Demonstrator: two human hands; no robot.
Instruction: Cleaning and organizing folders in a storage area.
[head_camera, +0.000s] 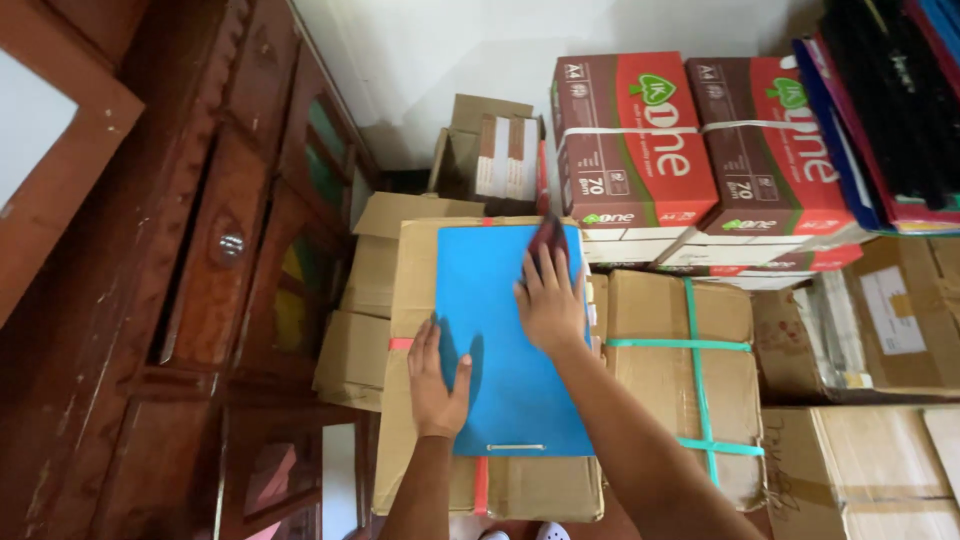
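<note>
A blue flat folder (505, 330) lies on top of a brown cardboard box (415, 290) in front of me. My left hand (437, 375) rests flat on the folder's left edge, fingers together, holding it down. My right hand (549, 300) presses near the folder's upper right corner, fingers over a small dark red object (547, 238) that I cannot identify. A metal clip strip (516, 447) shows at the folder's near edge.
A dark wooden cabinet (200, 270) with glass doors fills the left. Red-and-white paper boxes (640, 140) stack at the back right. A brown box with green strapping (680, 370) sits to the right, more cartons (880, 320) beyond. Stacked folders (890, 100) stand top right.
</note>
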